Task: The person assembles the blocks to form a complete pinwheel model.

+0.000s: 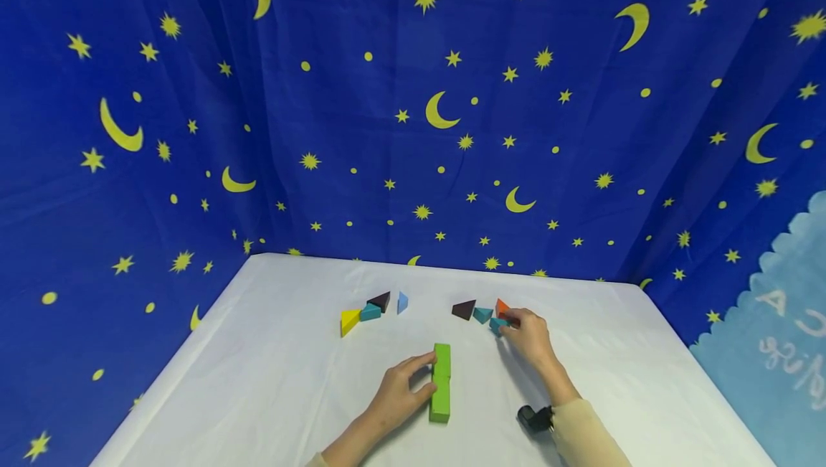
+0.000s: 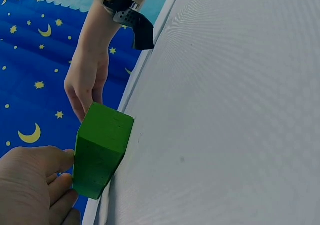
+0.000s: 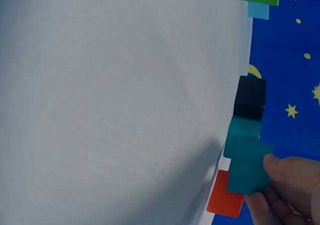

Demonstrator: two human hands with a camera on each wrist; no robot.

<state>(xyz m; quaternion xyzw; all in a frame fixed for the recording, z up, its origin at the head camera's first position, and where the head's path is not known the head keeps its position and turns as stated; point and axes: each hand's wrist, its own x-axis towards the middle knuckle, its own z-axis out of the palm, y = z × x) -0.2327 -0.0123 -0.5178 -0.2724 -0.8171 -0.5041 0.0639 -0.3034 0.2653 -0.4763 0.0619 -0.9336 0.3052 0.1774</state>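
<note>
Two green blocks stand end to end in a line on the table, the far one [image 1: 442, 359] touching the near one [image 1: 440, 404]. My left hand [image 1: 401, 397] rests at their left side, index finger by the far block and thumb against the near one, not wrapped round either. Farther off to the right, my right hand [image 1: 530, 338] pinches a teal block [image 3: 249, 170] between thumb and fingers. Close by it are an orange block [image 1: 500, 306], a second teal block [image 1: 482, 315] and a dark trapezoid block [image 1: 463, 310].
Left of centre at the back lie a yellow block [image 1: 350, 321], another teal block [image 1: 371, 312], a dark block [image 1: 381, 300] and a light blue block [image 1: 403, 302]. A white cloth covers the table [image 1: 258, 366]. Behind hangs a blue star-patterned curtain [image 1: 361, 123].
</note>
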